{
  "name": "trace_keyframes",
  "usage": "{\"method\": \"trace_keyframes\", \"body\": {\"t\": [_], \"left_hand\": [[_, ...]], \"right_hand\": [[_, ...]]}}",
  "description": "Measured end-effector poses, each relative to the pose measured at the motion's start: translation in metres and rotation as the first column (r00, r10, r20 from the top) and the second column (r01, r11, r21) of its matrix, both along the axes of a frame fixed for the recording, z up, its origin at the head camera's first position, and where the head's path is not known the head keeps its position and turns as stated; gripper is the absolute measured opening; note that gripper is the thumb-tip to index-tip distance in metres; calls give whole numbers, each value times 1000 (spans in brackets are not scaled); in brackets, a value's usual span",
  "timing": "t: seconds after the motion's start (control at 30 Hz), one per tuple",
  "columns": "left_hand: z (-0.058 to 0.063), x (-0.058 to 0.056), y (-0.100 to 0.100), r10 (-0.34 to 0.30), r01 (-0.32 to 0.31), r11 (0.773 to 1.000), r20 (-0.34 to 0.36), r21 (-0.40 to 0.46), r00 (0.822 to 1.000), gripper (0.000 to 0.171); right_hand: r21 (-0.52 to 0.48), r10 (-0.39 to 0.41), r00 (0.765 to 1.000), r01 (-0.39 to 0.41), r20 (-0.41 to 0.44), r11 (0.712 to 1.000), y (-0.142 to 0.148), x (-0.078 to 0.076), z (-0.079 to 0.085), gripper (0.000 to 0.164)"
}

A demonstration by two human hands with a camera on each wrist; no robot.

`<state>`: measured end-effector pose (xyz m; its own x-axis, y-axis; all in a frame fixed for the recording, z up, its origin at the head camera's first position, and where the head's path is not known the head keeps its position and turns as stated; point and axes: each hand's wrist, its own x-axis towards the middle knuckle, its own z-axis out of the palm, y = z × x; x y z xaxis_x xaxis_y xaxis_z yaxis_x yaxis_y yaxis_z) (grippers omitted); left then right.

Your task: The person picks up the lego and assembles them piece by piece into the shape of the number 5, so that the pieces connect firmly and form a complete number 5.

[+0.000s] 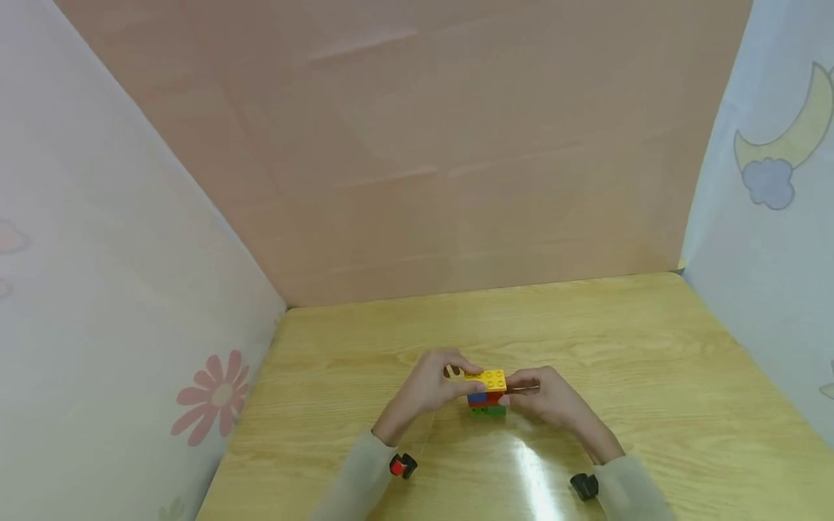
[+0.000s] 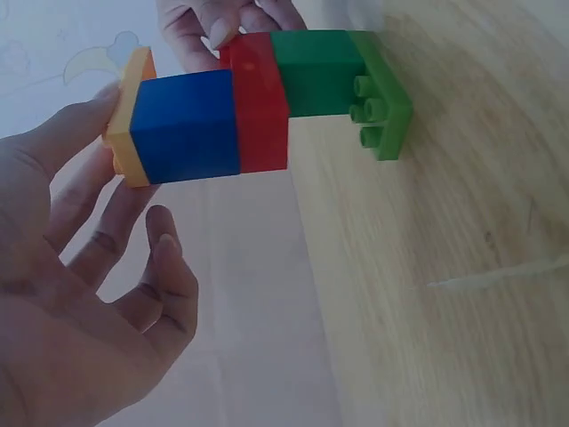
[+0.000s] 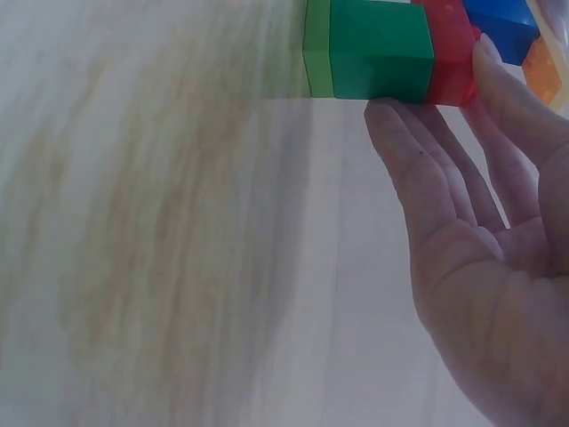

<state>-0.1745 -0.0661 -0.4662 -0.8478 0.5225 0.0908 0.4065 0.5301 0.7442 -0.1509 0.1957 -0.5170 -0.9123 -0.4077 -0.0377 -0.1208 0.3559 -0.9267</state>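
Note:
A small stack of toy building bricks stands upright on the wooden table (image 1: 339,376) between the two hands. Its top is a flat yellow brick (image 1: 493,378), over a blue brick (image 2: 185,124) and a red brick (image 2: 260,102). Below come a dark green brick (image 3: 380,49) and a light green flat brick (image 2: 391,102) with bare studs jutting out to one side. My left hand (image 1: 433,381) pinches the yellow brick between thumb and fingers. From the other side my right hand (image 1: 550,398) holds the red brick, its thumb against the side.
Behind the table rises a brown paper-like wall (image 1: 456,181). Pale walls with a flower (image 1: 221,394) and a moon (image 1: 798,123) stand on the left and right. Each wrist wears a small black device, such as the left one (image 1: 408,465).

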Motion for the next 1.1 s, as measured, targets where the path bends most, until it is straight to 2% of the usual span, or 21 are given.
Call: {"method": "trace_keyframes", "body": {"t": [0.2,0.4,0.53,0.87,0.97,1.1], "left_hand": [[6,-4,-1,-22,19,997,-36,-74,999,26],[10,-6,1,-38,36,996,-24,-81,999,24],[9,-5,2,-34,33,996,-11,-79,999,23],[11,-1,6,-9,8,992,-8,-127,1000,25],[11,0,7,-2,0,994,-14,-111,1000,25],[8,2,6,-5,6,999,19,-36,1000,25]], "right_hand": [[-6,-13,1000,13,2,1000,-3,-1,-2,31],[-55,-29,999,30,29,998,-2,1,-5,35],[-57,-36,998,39,51,998,0,2,-5,36],[-19,-25,999,26,27,999,5,1,-7,36],[5,-18,1000,18,8,1000,5,1,-5,36],[27,1,1000,0,-12,1000,7,0,-3,32]]}}
